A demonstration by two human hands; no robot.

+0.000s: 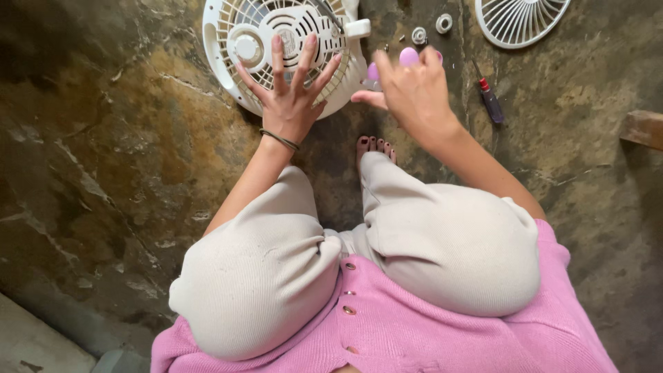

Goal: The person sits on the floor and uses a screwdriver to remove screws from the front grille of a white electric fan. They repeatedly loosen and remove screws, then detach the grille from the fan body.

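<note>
Left hand (289,90): you're pressing it flat, fingers spread wide, on the white fan housing (228,65).
Right hand (412,90): you're pinching a lilac tool (409,56).

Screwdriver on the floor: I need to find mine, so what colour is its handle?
The screwdriver has a dark handle with a red band near the shaft, seen in the head view.

Bare stone floor (103,159) left of the fan body (276,41); screwdriver (490,100), small round parts (431,29), loose grille (521,19) crowding the right.

The fan (290,41) and the loose grille (518,19) are white. The screwdriver (491,102) has a dark handle with a red band. The floor (117,152) is mottled brown stone.
</note>
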